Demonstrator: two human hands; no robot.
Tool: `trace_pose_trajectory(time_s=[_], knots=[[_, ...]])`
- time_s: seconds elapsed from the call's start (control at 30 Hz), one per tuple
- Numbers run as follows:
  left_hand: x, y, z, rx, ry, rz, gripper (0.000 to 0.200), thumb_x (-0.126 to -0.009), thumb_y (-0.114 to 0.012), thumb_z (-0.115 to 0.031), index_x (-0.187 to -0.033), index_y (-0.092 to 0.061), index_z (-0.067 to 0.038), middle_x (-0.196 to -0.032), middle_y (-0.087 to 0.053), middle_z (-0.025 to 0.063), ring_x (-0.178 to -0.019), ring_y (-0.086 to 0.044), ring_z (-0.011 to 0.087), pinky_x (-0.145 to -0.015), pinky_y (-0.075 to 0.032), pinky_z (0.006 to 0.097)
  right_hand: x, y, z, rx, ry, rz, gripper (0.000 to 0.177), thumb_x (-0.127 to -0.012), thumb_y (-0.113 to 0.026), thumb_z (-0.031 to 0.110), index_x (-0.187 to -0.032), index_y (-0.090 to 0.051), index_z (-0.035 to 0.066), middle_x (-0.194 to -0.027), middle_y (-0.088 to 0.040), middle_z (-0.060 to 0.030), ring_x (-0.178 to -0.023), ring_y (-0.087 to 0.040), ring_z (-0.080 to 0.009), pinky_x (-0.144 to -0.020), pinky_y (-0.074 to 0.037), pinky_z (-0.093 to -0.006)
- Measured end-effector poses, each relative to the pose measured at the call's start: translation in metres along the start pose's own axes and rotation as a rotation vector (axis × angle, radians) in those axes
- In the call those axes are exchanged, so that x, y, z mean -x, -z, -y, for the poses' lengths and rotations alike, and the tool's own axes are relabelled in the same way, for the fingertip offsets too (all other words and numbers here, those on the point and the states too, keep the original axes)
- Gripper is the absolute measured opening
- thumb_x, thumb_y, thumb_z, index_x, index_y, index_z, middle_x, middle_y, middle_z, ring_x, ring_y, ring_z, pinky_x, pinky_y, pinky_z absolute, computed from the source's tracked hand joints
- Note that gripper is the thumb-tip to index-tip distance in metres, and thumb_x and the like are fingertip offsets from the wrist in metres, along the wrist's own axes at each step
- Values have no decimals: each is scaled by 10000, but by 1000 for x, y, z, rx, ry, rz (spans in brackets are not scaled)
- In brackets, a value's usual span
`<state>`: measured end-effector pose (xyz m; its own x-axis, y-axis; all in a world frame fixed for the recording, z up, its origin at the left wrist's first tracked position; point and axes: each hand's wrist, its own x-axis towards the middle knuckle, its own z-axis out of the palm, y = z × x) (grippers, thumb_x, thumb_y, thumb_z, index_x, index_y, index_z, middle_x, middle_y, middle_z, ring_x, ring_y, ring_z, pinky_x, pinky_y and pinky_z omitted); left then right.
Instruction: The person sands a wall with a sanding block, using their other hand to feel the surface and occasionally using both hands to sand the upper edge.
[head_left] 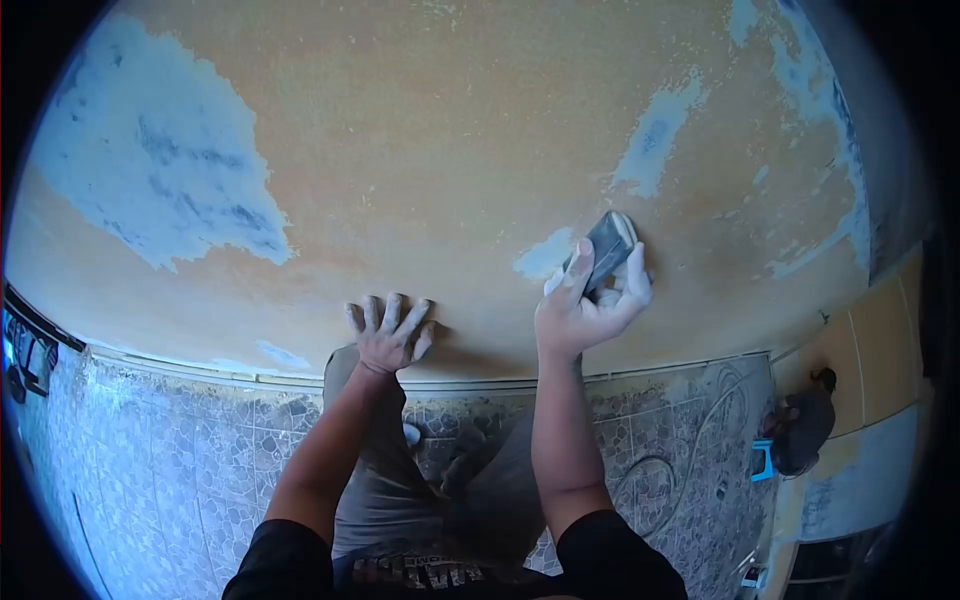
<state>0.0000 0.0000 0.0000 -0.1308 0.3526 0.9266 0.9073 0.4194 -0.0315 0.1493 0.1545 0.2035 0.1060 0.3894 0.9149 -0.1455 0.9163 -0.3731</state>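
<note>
My right hand (pixel 592 305), dusted white, grips a sanding block (pixel 612 245), dark grey sandpaper folded around a paler core. The block is at the tan wall (pixel 430 150); whether its face touches the surface cannot be seen. Just left of it lies a small pale-blue patch (pixel 545 254), partly behind my fingers, and above it a longer patch (pixel 655 135). My left hand (pixel 390 335) is pressed against the lower wall with dusty fingers spread, holding nothing.
A large pale patch (pixel 165 150) covers the wall's upper left. Below runs a patterned tile floor (pixel 220 460) with a coiled hose (pixel 650 490) at right. Another person (pixel 805 430) crouches beside a blue stool (pixel 763 460) on the far right.
</note>
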Motion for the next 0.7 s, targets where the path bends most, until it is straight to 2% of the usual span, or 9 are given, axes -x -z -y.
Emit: trace_pose_trajectory(time_s=[0.07,0.1,0.27,0.37,0.43,0.47,0.6,0.63,0.7], knots=[[7,14,15,-11,-22,44,599,-921,-630,-531,-1492,-576,-357,-1710,-269,88,-1599,-68,428,-1253,55,645,3,-7,10,151,-33,-3,538,-958,-725,-4,-1409,-434,-33,-1232,-506,-186,-946,-648,-205,-736,-588,-306],[-19,-40,-22,-3,46,-85,599,-921,-630,-531,-1492,-576,-357,-1710,-269,88,-1599,-68,428,-1253,55,645,-18,3,-28,192,170,27,530,-957,-725,-7,-1402,-439,-38,-1204,-524,-184,-948,-646,-205,-732,-584,-308],[-9,-14,-7,-3,18,-28,586,-923,-632,-520,-1485,-585,-358,-1704,-282,89,-1599,-78,424,-1255,58,637,68,22,-36,314,296,140,519,-956,-713,-28,-1395,-438,-54,-1203,-529,-188,-969,-647,-206,-721,-584,-309],[-3,-12,-7,16,21,-9,587,-923,-633,-520,-1485,-584,-360,-1695,-299,91,-1596,-88,428,-1255,57,637,14,8,-1,116,48,124,533,-954,-717,-27,-1404,-432,-48,-1191,-540,-181,-994,-647,-219,-722,-576,-312],[-3,-15,-7,9,27,-24,588,-922,-634,-521,-1485,-584,-360,-1686,-316,92,-1594,-94,431,-1254,56,637,-24,-5,4,-66,-127,-36,518,-912,-779,3,-1346,-496,-21,-1099,-569,-165,-938,-585,-243,-828,-524,-434],[-3,-15,-7,8,21,-23,589,-920,-636,-523,-1484,-585,-360,-1678,-328,93,-1590,-106,434,-1253,55,639,-21,-5,0,-73,-121,-38,518,-912,-779,3,-1346,-496,-21,-1099,-569,-165,-938,-585,-243,-828,-524,-434],[-5,-9,-5,-7,18,-3,597,-922,-638,-518,-1493,-572,-358,-1674,-328,91,-1581,-140,438,-1253,47,642,54,19,-39,376,339,50,523,-910,-775,-5,-1349,-491,-7,-1114,-576,-184,-933,-575,-279,-817,-510,-441],[-5,-12,-6,0,19,-9,598,-922,-637,-516,-1495,-571,-358,-1679,-320,90,-1579,-148,438,-1254,45,642,70,26,-42,373,347,47,523,-910,-775,-5,-1349,-491,-7,-1114,-576,-184,-933,-575,-279,-817,-510,-441],[-8,-17,-5,5,13,-32,591,-924,-634,-512,-1491,-575,-354,-1679,-320,92,-1585,-132,436,-1256,41,641,93,32,-43,169,81,147,526,-910,-765,-21,-1353,-481,-9,-1125,-569,-191,-940,-570,-298,-804,-506,-443]])
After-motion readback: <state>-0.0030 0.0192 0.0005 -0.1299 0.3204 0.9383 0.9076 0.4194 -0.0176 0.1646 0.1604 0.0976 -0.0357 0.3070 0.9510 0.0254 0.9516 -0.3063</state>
